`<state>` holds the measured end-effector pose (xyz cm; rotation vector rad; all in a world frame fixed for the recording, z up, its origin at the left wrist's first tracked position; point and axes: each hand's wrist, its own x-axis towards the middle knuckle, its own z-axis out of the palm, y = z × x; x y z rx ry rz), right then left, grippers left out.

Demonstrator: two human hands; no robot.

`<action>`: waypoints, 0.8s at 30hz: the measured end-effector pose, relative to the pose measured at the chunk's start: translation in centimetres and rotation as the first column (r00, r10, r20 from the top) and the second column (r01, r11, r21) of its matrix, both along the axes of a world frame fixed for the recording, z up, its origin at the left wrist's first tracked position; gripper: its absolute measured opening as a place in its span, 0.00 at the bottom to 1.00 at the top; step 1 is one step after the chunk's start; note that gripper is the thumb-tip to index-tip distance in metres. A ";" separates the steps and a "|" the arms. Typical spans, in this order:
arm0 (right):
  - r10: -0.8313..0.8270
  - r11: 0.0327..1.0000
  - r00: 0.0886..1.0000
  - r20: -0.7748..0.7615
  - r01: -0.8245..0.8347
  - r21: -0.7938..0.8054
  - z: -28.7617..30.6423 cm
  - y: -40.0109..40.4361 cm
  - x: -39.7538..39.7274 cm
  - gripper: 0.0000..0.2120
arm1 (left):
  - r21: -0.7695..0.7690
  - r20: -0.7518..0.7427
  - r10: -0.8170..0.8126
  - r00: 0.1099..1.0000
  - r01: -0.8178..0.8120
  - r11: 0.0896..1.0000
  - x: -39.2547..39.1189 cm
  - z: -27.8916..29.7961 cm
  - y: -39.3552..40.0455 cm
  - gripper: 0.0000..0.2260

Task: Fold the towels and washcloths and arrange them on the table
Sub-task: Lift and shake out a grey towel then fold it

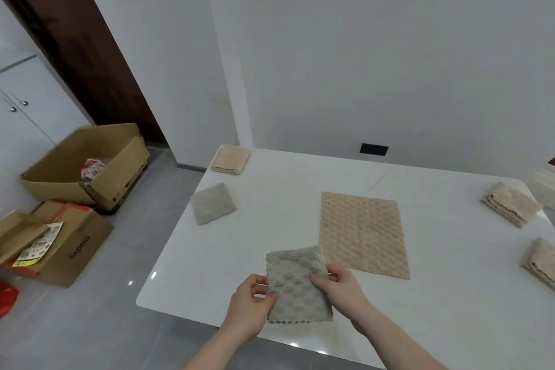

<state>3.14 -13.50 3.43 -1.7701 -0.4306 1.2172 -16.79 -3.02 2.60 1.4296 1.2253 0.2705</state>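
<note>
**Grey washcloth held over the near edge of the worktop**

Both hands meet at the near edge of the white worktop (270, 219), each closed on a folded grey washcloth (295, 282). The left hand (250, 299) pinches its left edge between thumb and fingers; the right hand (339, 285) has its grip closed on the right edge. The cloth's scalloped hem hangs toward the camera.

Just beyond it, touching its far right corner, a beige towel (363, 234) lies spread flat mid-worktop. Near the left edge sits a second folded grey cloth (213, 203), and at the far left corner a folded beige cloth (230, 159). Along the right edge are two folded beige stacks, one farther (510, 203) and one nearer (540, 261).

On the floor to the left stand open cardboard boxes (87, 165).
</note>
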 end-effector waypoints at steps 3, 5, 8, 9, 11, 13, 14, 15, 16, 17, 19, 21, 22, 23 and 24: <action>-0.019 0.998 0.999 -0.028 0.017 -0.058 -1.2 3.2 -3.4 0.11 | 0.004 -0.034 -0.047 0.998 0.048 0.999 -3.2 -0.8 4.2 0.07; -0.033 0.995 0.999 -0.021 0.031 -0.092 -2.1 5.2 -5.9 0.18 | 0.002 -0.062 -0.095 0.994 0.095 0.995 -5.6 -1.5 7.2 0.08; -0.059 0.990 0.998 -0.023 0.056 -0.127 -3.3 7.9 -9.4 0.17 | 0.008 -0.092 -0.151 0.984 0.152 0.988 -8.5 -2.3 11.2 0.08; -0.080 0.986 0.997 -0.022 0.076 -0.146 -3.3 8.7 -10.6 0.12 | 0.017 -0.102 -0.163 0.981 0.165 0.986 -9.3 -2.5 12.2 0.08; -0.095 0.980 0.995 -0.015 0.091 -0.179 -3.8 9.5 -12.4 0.14 | 0.025 -0.133 -0.194 0.972 0.199 0.980 -10.5 -2.9 13.7 0.07; -0.116 0.973 0.993 -0.012 0.111 -0.200 -4.5 10.0 -13.9 0.11 | 0.034 -0.156 -0.234 0.960 0.242 0.970 -11.2 -3.5 14.9 0.06; -0.115 0.974 0.993 -0.025 0.108 -0.202 -4.6 10.2 -14.4 0.08 | 0.032 -0.165 -0.246 0.955 0.254 0.967 -11.5 -3.8 15.4 0.05; -0.117 0.972 0.993 -0.035 0.107 -0.208 -5.0 10.5 -14.7 0.08 | 0.033 -0.175 -0.253 0.952 0.262 0.964 -11.6 -3.9 16.0 0.06; -0.123 0.970 0.992 -0.040 0.111 -0.216 -5.6 10.9 -14.9 0.10 | 0.031 -0.188 -0.254 0.949 0.265 0.964 -11.7 -4.1 16.5 0.06; -0.128 0.966 0.991 -0.044 0.114 -0.233 -5.8 11.4 -15.1 0.12 | 0.027 -0.200 -0.249 0.948 0.259 0.965 -11.8 -4.3 16.9 0.07; -0.125 0.966 0.991 -0.057 0.108 -0.235 -6.0 12.4 -15.5 0.13 | 0.026 -0.214 -0.242 0.946 0.253 0.967 -12.0 -4.5 17.6 0.08; -0.124 0.966 0.989 -0.080 0.102 -0.238 -6.4 13.9 -15.9 0.13 | 0.025 -0.234 -0.247 0.940 0.260 0.965 -12.5 -4.6 18.6 0.09; -0.118 0.966 0.989 -0.088 0.094 -0.239 -6.6 14.7 -16.3 0.13 | 0.022 -0.245 -0.248 0.937 0.261 0.965 -12.8 -4.6 19.2 0.09; -0.110 0.965 0.989 -0.094 0.083 -0.248 -6.7 15.4 -16.8 0.13 | 0.012 -0.259 -0.252 0.933 0.263 0.965 -13.2 -4.7 19.9 0.10; -0.111 0.964 0.989 -0.101 0.082 -0.251 -6.9 16.1 -17.4 0.13 | 0.001 -0.278 -0.257 0.926 0.268 0.963 -13.6 -4.7 20.5 0.10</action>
